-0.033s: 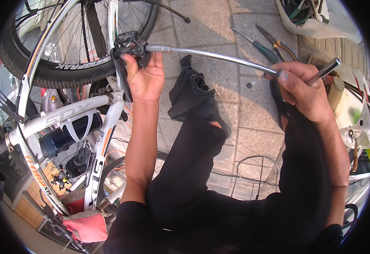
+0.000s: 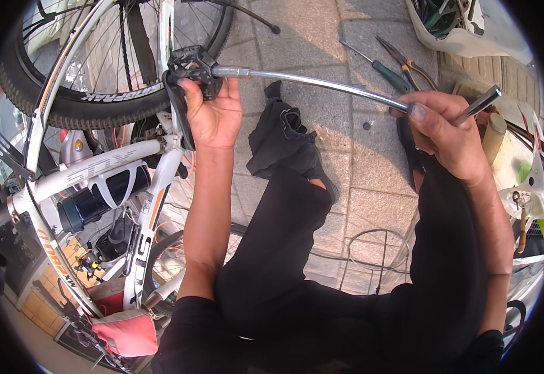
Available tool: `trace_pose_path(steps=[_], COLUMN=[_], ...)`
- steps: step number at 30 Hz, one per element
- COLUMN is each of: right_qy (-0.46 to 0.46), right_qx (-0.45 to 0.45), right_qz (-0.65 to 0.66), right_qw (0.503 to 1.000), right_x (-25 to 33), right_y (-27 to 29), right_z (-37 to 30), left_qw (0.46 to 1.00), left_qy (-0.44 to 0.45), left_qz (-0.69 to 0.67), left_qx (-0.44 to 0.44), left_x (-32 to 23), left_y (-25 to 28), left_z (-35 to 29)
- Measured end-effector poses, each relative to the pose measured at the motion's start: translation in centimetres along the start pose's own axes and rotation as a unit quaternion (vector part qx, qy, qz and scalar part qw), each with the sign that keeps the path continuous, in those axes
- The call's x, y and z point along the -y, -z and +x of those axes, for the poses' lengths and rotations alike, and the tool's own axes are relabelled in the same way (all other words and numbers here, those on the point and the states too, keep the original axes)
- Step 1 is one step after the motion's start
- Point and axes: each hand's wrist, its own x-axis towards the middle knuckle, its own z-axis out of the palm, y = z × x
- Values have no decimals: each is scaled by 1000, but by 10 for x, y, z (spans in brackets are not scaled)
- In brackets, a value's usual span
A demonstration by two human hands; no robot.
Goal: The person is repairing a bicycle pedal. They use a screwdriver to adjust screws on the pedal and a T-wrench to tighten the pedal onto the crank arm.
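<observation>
My left hand (image 2: pixel 212 121) is closed around the underside of a black bicycle pedal (image 2: pixel 192 65), thumb on one side and fingers behind. A long chrome socket wrench (image 2: pixel 331 85) reaches across from the pedal, its socket end against the pedal's right side. Its other end is in my right hand (image 2: pixel 443 128), fingers wrapped round it, and a short thick chrome piece sticks out past the knuckles. What the socket seats on is hidden. Left of my hands, a white bicycle frame (image 2: pixel 107 162) lies with the knobby rear tyre (image 2: pixel 91 106) above it.
Past the wrench on the paving (image 2: pixel 365 156) lie a screwdriver (image 2: pixel 390 76) and orange-handled pliers (image 2: pixel 412 65). A white tub of tools (image 2: pixel 496 40) stands at the far right. A crumpled black cloth (image 2: pixel 278 137) lies by my left foot. A dark bottle (image 2: pixel 82 209) sits in the frame's cage.
</observation>
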Motion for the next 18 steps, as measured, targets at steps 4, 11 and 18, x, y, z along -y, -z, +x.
trace_pose_path(steps=[4, 11, 18], right_qy=[-13, -9, -121], right_qx=[0, 13, 82], right_qz=[-11, 11, 201], right_qw=[1000, 1000, 969], right_x=[0, -1, 13], right_y=[3, 4, 7], right_z=[3, 8, 16], left_qw=[1000, 1000, 1000], left_qy=[-3, 4, 13], left_qz=[3, 2, 8], left_qx=[3, -2, 4], left_x=[0, 0, 0], left_y=[-1, -1, 1], left_z=[-1, -1, -1])
